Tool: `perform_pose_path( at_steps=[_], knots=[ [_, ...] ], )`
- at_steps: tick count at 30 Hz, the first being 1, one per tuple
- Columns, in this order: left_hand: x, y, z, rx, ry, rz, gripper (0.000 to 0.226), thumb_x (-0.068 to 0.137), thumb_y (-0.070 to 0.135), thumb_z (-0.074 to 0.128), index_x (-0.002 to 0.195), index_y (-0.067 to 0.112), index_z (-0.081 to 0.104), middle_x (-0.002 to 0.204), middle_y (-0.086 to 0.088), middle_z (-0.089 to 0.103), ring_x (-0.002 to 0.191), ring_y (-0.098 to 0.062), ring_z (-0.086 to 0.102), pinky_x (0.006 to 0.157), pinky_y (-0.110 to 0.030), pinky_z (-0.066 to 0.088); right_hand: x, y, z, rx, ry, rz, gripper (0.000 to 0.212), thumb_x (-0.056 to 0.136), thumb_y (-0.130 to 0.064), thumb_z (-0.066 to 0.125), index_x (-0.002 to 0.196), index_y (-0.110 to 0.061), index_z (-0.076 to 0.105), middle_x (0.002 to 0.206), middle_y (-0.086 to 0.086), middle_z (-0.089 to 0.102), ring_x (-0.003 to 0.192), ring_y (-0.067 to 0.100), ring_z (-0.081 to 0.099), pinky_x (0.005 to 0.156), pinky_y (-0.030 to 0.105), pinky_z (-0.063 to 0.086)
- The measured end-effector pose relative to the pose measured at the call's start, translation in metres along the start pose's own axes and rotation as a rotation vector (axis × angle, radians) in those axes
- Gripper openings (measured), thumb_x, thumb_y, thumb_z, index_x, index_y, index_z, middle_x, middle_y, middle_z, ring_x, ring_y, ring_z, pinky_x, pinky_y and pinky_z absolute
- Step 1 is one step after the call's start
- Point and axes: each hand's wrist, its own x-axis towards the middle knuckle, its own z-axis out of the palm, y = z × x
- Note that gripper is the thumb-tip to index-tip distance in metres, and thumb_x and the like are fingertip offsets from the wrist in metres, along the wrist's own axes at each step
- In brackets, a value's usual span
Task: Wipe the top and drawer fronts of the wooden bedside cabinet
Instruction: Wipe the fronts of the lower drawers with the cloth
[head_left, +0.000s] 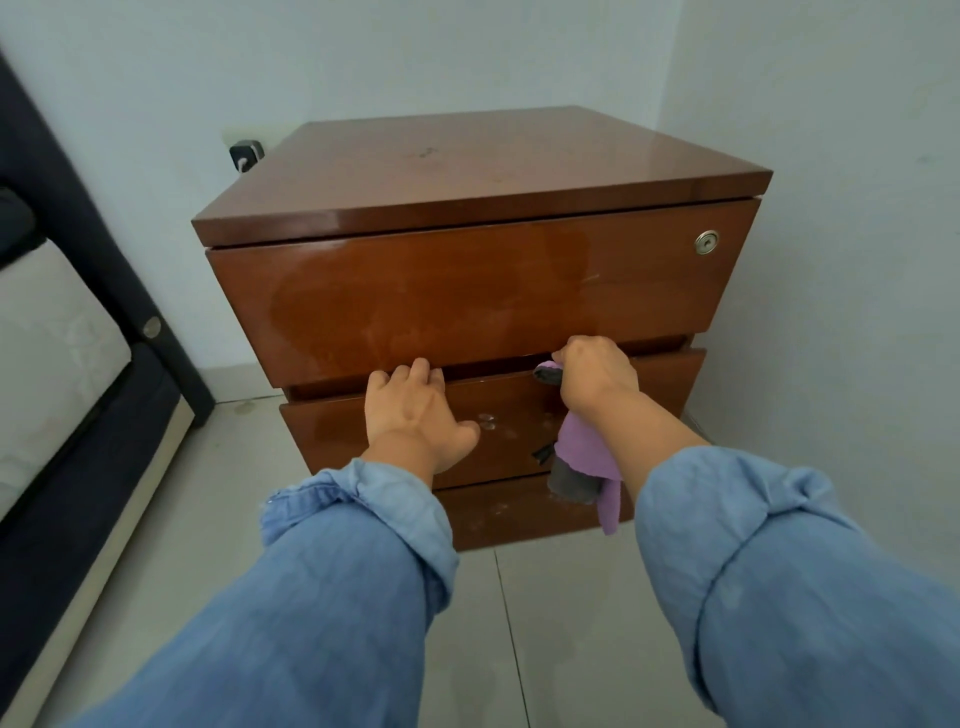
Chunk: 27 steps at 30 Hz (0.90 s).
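Observation:
The glossy brown wooden bedside cabinet (467, 280) stands against the wall, with a flat top (467, 166) and three drawer fronts. The top drawer front carries a round metal lock (707, 242). My left hand (415, 415) rests on the middle drawer front (509, 415), its fingers hooked over that drawer's upper edge. My right hand (597, 371) grips a purple and grey cloth (584, 462) at the same edge, and the cloth hangs down over the middle and bottom fronts. Pale smudges show on the middle and bottom fronts.
A dark-framed bed with a pale mattress (47, 364) runs along the left. A wall socket with a black plug (245, 152) sits behind the cabinet's left corner. Walls close in behind and to the right. Pale floor tiles (218, 493) lie in front.

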Motion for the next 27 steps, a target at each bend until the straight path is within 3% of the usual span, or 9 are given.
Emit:
perform_pose_path(
  at_steps=[4,7,11,15,19,25,27],
  knots=[
    [0.0,0.001,-0.003,-0.009,-0.025,-0.017,0.078,0.085,0.066,0.033,0.145,0.016,0.034,0.137,-0.003,0.042,0.124,-0.024,0.041,0.101,-0.041,0.029,-0.001,0.0,0.004,0.011,0.018,-0.009,0.043,0.09,-0.003,0.053,0.132,-0.013,0.051,0.13,0.012,0.052,0.12,0.031,0.045,0.089,0.038,0.047],
    [-0.002,0.004,-0.005,-0.02,-0.037,-0.037,0.074,0.086,0.063,0.034,0.142,0.016,0.037,0.136,-0.003,0.044,0.124,-0.025,0.041,0.102,-0.042,0.029,-0.007,0.011,0.007,0.211,0.039,0.021,0.051,0.087,0.003,0.053,0.132,-0.021,0.053,0.128,0.012,0.056,0.116,0.032,0.051,0.089,0.041,0.049],
    [-0.007,0.012,-0.005,-0.08,0.079,-0.037,0.057,0.089,0.046,0.037,0.138,0.017,0.042,0.133,-0.004,0.045,0.122,-0.024,0.041,0.1,-0.043,0.031,-0.013,0.031,0.009,0.403,0.147,-0.023,0.043,0.085,0.005,0.057,0.118,-0.021,0.058,0.12,0.008,0.054,0.101,0.027,0.055,0.079,0.036,0.051],
    [-0.007,0.045,-0.001,-0.188,0.151,0.055,0.055,0.088,0.041,0.042,0.139,0.02,0.04,0.134,-0.002,0.044,0.123,-0.023,0.04,0.099,-0.041,0.031,-0.015,0.051,-0.006,0.515,0.367,0.046,0.025,0.085,0.001,0.058,0.092,-0.02,0.045,0.105,0.005,0.046,0.079,0.017,0.048,0.059,0.02,0.038],
    [0.001,0.075,0.0,-0.221,0.129,0.089,0.063,0.088,0.041,0.043,0.145,0.018,0.032,0.142,-0.002,0.04,0.131,-0.023,0.036,0.108,-0.042,0.026,-0.005,0.081,-0.03,0.532,0.494,0.14,0.022,0.081,0.006,0.053,0.077,-0.015,0.055,0.1,0.012,0.055,0.082,0.023,0.051,0.071,0.03,0.043],
    [0.003,0.077,0.009,-0.245,0.177,0.089,0.066,0.08,0.044,0.046,0.141,0.019,0.04,0.139,-0.001,0.046,0.128,-0.022,0.041,0.113,-0.038,0.025,0.008,0.106,-0.016,0.658,0.676,0.242,0.025,0.08,0.008,0.046,0.078,-0.014,0.058,0.097,0.012,0.056,0.088,0.027,0.054,0.073,0.025,0.037],
    [0.004,0.078,0.013,-0.251,0.211,0.085,0.067,0.077,0.044,0.048,0.14,0.019,0.042,0.136,0.0,0.048,0.125,-0.021,0.043,0.112,-0.036,0.028,0.011,0.106,0.003,0.682,0.671,0.258,0.022,0.082,0.005,0.049,0.083,-0.011,0.063,0.096,0.011,0.062,0.089,0.028,0.058,0.075,0.028,0.043]
  ],
)
